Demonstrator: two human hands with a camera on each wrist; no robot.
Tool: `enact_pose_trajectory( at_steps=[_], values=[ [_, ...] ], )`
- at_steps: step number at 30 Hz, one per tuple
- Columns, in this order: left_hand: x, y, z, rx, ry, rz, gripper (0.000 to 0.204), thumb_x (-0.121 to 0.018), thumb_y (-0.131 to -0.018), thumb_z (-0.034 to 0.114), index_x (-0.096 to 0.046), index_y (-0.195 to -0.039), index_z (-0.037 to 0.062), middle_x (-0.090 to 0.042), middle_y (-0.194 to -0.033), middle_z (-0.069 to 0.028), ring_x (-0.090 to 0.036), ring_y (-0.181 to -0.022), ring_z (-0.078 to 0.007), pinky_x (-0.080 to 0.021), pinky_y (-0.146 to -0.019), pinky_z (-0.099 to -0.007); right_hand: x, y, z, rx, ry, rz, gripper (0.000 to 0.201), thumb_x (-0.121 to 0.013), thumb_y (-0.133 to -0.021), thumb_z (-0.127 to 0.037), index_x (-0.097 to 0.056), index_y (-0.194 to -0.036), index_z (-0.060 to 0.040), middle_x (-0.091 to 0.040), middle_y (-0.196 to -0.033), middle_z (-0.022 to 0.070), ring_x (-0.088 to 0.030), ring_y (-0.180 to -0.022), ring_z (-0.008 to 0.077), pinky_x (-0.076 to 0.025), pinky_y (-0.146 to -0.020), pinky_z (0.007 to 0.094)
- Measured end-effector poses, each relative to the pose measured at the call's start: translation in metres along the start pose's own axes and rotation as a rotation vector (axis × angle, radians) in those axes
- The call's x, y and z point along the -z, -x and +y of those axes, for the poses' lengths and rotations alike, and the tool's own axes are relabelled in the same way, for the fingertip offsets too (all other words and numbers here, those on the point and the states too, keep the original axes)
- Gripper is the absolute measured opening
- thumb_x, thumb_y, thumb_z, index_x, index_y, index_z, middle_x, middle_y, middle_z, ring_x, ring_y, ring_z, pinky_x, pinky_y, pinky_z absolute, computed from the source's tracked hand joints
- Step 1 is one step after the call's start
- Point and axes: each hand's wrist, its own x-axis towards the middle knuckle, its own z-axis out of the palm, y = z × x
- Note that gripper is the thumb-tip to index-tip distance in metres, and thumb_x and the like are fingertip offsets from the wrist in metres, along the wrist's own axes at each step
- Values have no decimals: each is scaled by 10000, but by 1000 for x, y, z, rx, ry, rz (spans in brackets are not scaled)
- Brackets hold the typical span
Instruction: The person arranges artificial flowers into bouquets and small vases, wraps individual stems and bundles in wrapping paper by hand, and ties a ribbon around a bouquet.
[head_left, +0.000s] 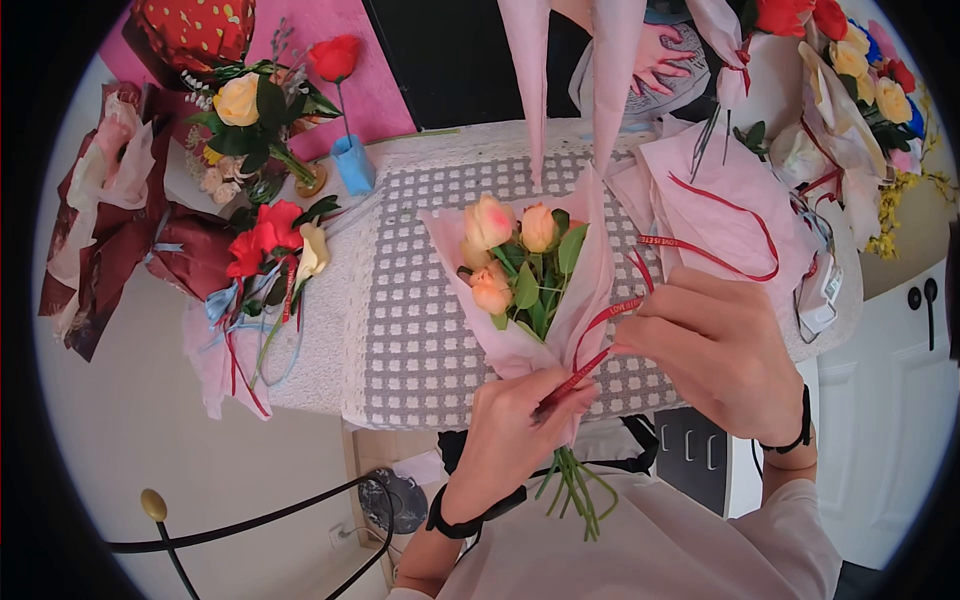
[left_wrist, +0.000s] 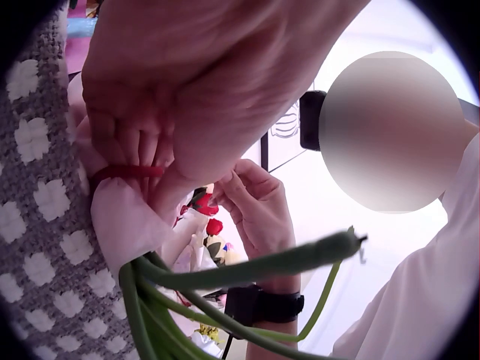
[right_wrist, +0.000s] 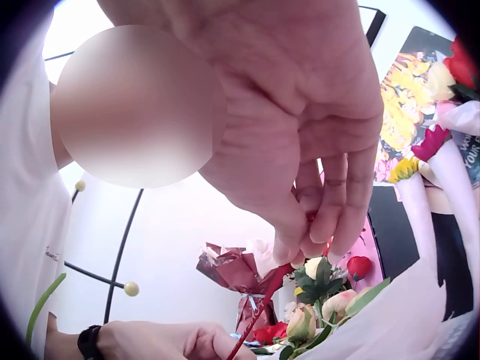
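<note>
A small bouquet of peach flowers (head_left: 490, 222) with green leaves lies in pale pink wrapping paper (head_left: 480, 335) near the table's front edge. My left hand (head_left: 515, 425) grips the gathered neck of the paper, and a red printed ribbon (head_left: 590, 368) passes under its thumb. Bare green stems (head_left: 578, 490) stick out below that hand; the left wrist view shows their cut ends (left_wrist: 337, 251) up close. Just right of the bouquet, my right hand (head_left: 715, 345) pinches the ribbon between thumb and fingertips. In the right wrist view the ribbon (right_wrist: 259, 304) runs taut down toward the left hand.
A grey-and-white checked cloth (head_left: 400, 340) covers the table. Pink paper sheets (head_left: 720, 210) and a loose length of red ribbon (head_left: 745, 265) lie at right. Red and cream flowers (head_left: 275, 245) lie at left, with finished bouquets behind. Another person's hand (head_left: 660, 60) appears across the table.
</note>
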Motion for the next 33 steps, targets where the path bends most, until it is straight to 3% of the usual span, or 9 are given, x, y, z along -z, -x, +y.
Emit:
enact_pose_trajectory(
  at_steps=[1,5,7,10,13,20,25,28,33],
  values=[
    [2,0,-1,-26,-20,-26,113,-747,-946,69,-737,-992,-33,-770,-816,-145,-769,-718,-269,-572,-635,-317,1,0,-1,-2,1,-1,238,-693,-703,-73,-632,-927,-22,-585,-862,64,-598,-764,264,-472,-555,379],
    [10,0,0,-28,96,-82,129,-700,-977,57,-732,-1039,-51,-777,-866,-157,-772,-770,-273,-573,-682,-319,-1,2,2,-14,78,23,243,-695,-687,-80,-647,-918,-26,-584,-867,57,-582,-756,255,-478,-548,369],
    [14,-1,0,65,208,-159,160,-653,-1006,20,-736,-1086,-91,-782,-912,-119,-754,-836,-155,-567,-777,-277,-8,6,8,-20,86,44,249,-697,-680,-80,-651,-919,-27,-582,-869,58,-578,-756,255,-479,-549,365],
    [19,-2,-5,12,231,-199,176,-624,-1027,6,-726,-1116,-106,-776,-953,-136,-751,-854,-159,-574,-796,-277,-13,11,11,-19,75,108,246,-698,-676,-55,-662,-917,-22,-584,-873,60,-581,-767,252,-478,-539,352],
    [10,3,-14,108,387,-107,190,-615,-1014,-1,-724,-1151,-75,-793,-962,-149,-783,-862,-208,-589,-789,-302,-10,15,7,-53,64,86,244,-698,-673,-29,-678,-915,-15,-582,-876,60,-581,-776,246,-479,-532,343],
    [1,6,-12,142,416,-26,209,-607,-1022,-62,-728,-1188,-94,-777,-1005,-184,-773,-904,-211,-623,-809,-300,-16,27,6,-66,92,166,277,-704,-669,-30,-721,-945,-11,-609,-900,62,-596,-789,247,-484,-526,333],
    [1,1,0,277,534,32,229,-653,-992,-80,-602,-1215,-82,-783,-992,-179,-780,-910,-220,-631,-798,-294,-21,33,9,-69,142,177,285,-705,-658,-62,-735,-937,-12,-625,-913,64,-602,-784,242,-492,-533,336],
    [-2,3,-4,258,586,83,279,-681,-976,-78,-539,-1214,-53,-789,-987,-165,-781,-895,-220,-630,-795,-286,-24,36,10,-49,175,208,302,-701,-644,-93,-742,-931,-11,-631,-911,64,-603,-788,240,-492,-535,332],
    [4,0,-1,310,533,31,256,-688,-968,-86,-595,-1207,-83,-787,-970,-178,-782,-897,-220,-639,-811,-296,-27,39,6,-55,178,248,316,-701,-627,-110,-754,-924,-15,-641,-903,67,-600,-788,239,-495,-555,325]
  ],
)
